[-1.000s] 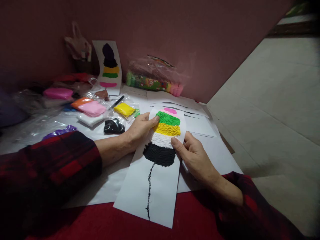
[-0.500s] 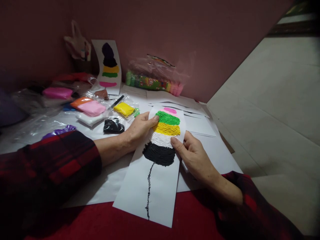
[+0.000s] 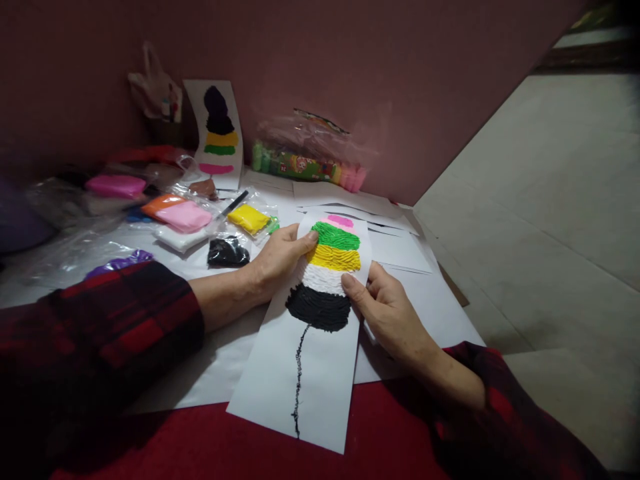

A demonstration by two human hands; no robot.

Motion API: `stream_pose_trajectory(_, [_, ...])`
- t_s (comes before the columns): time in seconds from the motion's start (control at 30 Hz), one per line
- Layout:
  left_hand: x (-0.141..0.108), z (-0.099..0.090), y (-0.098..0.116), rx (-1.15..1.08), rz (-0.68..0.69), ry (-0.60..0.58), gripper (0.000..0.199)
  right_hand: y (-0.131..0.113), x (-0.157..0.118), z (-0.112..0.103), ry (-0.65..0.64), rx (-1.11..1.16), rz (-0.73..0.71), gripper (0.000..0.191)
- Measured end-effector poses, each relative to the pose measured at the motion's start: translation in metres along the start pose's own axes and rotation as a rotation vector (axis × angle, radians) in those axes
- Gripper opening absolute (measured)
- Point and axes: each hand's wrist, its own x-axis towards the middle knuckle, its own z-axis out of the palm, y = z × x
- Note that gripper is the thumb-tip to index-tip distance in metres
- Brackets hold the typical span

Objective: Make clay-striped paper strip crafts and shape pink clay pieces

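Note:
Both hands hold a long white paper card [image 3: 320,393] whose upper half carries textured clay bands: pink at the top, then green, yellow, white and black. A thin, bumpy black line runs from the black band down to the lower edge. My left hand [image 3: 277,260] pinches the upper left edge, its thumb on the green band's side and its fingers behind the card. On the right edge, my right hand [image 3: 390,307] grips with the thumb by the white and black bands; its other fingers are partly hidden behind.
Bagged clay lies on the left: yellow [image 3: 249,219], black [image 3: 229,252], light pink [image 3: 185,216], purple [image 3: 120,262]. A second banded card [image 3: 220,137] leans on the wall. A plastic bag of pastel tubes [image 3: 310,167] sits behind several white sheets [image 3: 400,250]. A red surface [image 3: 195,440] shows in front.
Almost nothing differs. The card's lower end has shifted very slightly to the right and up; both hands keep the same hold.

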Motion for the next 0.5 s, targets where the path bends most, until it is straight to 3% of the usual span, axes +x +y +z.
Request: stream_pose_trajectory(0.5, [-0.0006,-0.0005,0.0004,0.018,0.001,-0.001,0.009,-0.0017,0.0000,0.0004,-0.005,-0.003,0.003,0.014])
